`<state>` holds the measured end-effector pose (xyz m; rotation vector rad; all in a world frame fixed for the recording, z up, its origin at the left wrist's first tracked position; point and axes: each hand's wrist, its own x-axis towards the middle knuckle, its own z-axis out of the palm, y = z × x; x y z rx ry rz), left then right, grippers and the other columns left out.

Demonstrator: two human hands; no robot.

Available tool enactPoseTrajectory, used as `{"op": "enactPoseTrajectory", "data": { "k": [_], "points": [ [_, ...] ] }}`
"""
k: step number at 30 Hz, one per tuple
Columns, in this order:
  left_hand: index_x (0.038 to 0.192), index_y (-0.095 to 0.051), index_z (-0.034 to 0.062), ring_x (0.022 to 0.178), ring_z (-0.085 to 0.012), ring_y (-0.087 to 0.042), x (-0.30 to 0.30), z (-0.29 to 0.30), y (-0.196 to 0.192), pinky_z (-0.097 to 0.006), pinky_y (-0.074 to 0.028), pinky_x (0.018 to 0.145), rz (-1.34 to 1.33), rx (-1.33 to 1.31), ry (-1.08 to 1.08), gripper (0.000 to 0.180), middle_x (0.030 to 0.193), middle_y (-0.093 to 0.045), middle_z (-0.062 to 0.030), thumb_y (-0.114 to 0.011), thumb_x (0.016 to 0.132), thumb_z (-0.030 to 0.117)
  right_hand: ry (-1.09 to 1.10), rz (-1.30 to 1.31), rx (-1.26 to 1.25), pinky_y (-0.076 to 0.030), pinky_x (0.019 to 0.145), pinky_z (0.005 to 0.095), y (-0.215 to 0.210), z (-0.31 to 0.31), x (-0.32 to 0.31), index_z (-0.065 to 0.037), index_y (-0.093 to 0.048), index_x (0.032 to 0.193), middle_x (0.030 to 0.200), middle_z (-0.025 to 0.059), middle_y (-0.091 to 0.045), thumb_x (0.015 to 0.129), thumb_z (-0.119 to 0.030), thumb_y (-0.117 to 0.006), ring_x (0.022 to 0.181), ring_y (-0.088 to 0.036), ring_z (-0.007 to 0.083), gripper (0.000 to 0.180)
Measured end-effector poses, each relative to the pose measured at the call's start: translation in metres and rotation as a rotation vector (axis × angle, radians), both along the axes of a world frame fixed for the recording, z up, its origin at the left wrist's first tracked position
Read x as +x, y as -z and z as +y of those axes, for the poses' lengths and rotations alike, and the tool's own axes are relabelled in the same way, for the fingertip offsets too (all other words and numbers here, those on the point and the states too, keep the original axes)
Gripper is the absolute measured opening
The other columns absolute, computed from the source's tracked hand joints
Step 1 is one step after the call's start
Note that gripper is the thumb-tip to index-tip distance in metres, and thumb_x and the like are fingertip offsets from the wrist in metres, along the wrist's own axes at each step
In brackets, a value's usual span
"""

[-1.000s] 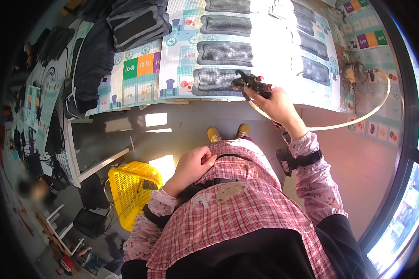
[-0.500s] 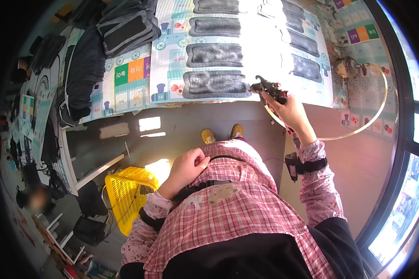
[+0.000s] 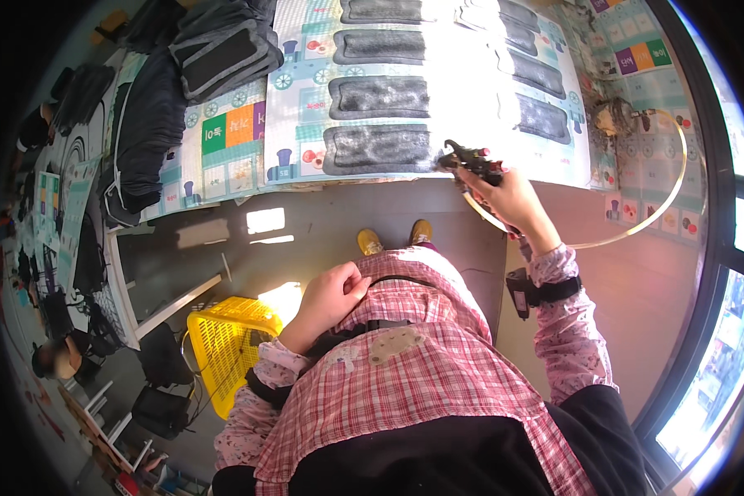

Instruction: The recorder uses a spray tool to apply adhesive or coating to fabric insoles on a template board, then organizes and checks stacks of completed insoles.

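Note:
My right hand (image 3: 511, 198) is wrapped round the handle of a black spray gun (image 3: 475, 162), whose nozzle points left at the table's near edge. Just off the nozzle lies the nearest dark grey oblong pad (image 3: 376, 150), mottled with whitish patches. More such pads lie flat in two columns, among them a right-hand one (image 3: 543, 121); strong sunlight washes out the space between. A pale hose (image 3: 665, 215) loops from the gun toward the right wall. My left hand (image 3: 331, 298), fingers curled in, rests against the red plaid apron (image 3: 422, 372); its inside is hidden.
A printed sheet (image 3: 299, 112) covers the table. Stacked dark pads (image 3: 227, 62) and a thick dark bundle (image 3: 147, 132) stand at its left. A yellow basket (image 3: 223, 351) sits on the floor at left. A window frame (image 3: 703, 298) borders the right side.
My right hand has shifted slightly left with the spray gun, bringing the nozzle a bit closer to the nearest pad. The left hand stays against the apron.

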<state>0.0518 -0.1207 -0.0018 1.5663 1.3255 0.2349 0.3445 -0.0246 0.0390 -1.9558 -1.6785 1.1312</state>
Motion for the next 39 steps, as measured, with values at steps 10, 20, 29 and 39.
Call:
{"op": "enactPoseTrajectory", "data": {
  "k": [10,20,29,39],
  "points": [
    [0.071,-0.052,0.0040,0.052,-0.0204,-0.051,0.005,0.001,0.001,-0.032,-0.041,0.050,0.015,0.002,0.034,0.022,0.062,-0.054,-0.0083,-0.062,0.079,0.022,-0.153,-0.106,-0.109,-0.045,0.055,0.0337,0.036,0.025,-0.052,-0.004,-0.064,0.083,0.060,0.0089,-0.059,0.079,-0.045,-0.059,0.055,-0.058,0.0210,0.041],
    [0.072,-0.051,0.0045,0.053,-0.0208,-0.052,0.004,0.005,0.003,-0.032,-0.041,0.051,0.017,0.000,0.046,0.023,0.062,-0.054,-0.0080,-0.063,0.078,0.023,-0.124,-0.096,0.026,-0.044,0.055,0.0287,0.055,0.017,-0.054,-0.006,-0.066,0.088,0.063,0.0059,-0.061,0.082,-0.036,-0.060,0.057,-0.056,0.0142,0.031],
    [0.071,-0.051,0.0044,0.053,-0.0206,-0.052,-0.002,0.012,0.002,-0.032,-0.041,0.050,0.001,0.007,0.055,0.023,0.061,-0.053,-0.0079,-0.062,0.078,0.022,0.035,-0.194,-0.038,-0.045,0.056,0.0352,0.013,0.021,-0.012,-0.004,-0.064,0.084,0.060,0.0125,-0.058,0.078,-0.045,-0.060,0.057,-0.058,0.0251,0.041],
    [0.070,-0.052,0.0034,0.052,-0.0136,-0.048,0.022,0.039,0.003,-0.027,-0.040,0.050,-0.085,0.028,0.143,0.023,0.059,-0.051,-0.0056,-0.062,0.079,0.021,0.444,-0.003,0.323,-0.041,0.059,0.0247,-0.041,-0.012,0.109,-0.003,-0.061,0.095,0.073,0.0013,-0.058,0.084,-0.035,-0.058,0.059,-0.049,0.0096,0.034]
  ]
}}
